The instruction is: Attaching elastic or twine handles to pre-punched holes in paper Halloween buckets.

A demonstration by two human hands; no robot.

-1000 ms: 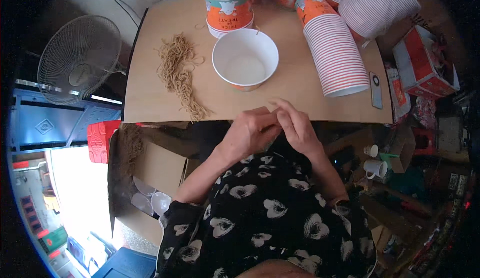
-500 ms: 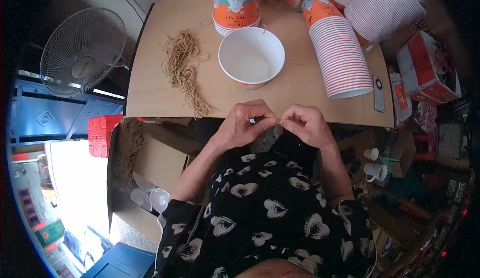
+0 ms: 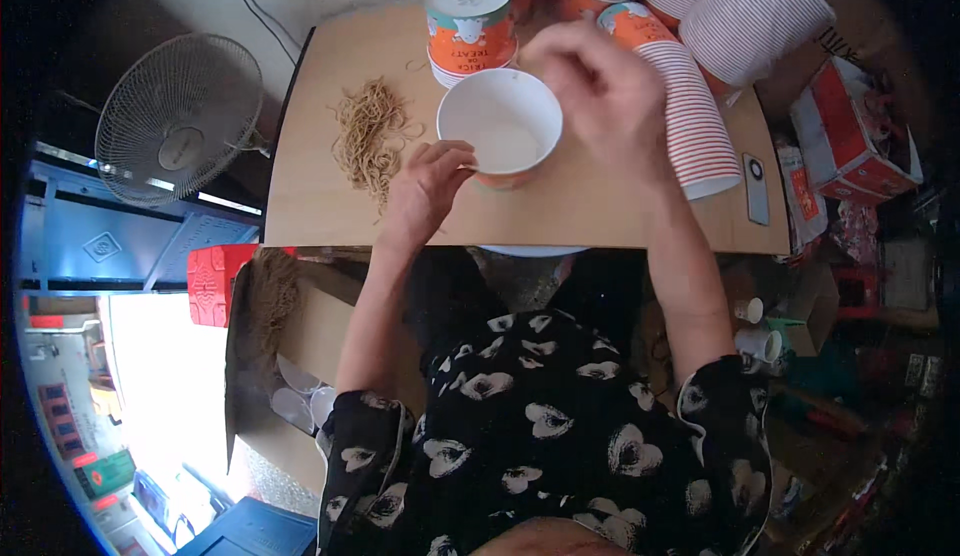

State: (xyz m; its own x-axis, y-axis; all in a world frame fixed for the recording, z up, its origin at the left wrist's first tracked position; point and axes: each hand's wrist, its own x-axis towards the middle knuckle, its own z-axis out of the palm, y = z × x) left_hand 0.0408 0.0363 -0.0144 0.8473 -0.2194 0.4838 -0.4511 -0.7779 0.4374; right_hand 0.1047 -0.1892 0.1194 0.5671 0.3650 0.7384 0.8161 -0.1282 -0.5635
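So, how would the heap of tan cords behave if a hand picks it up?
The heap of tan cords would probably hang floppy, since its thin strands curl loosely. It may come up tangled, as strands cross and loop.

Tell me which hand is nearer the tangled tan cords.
Left: the left hand is just beside the tangled tan cords; the right hand is farther, by the open bucket's right side.

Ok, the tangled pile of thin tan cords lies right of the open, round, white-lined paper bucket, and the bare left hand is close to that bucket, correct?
Not quite: the tan cords lie left of the paper bucket in the head view. The left hand is indeed close to the bucket.
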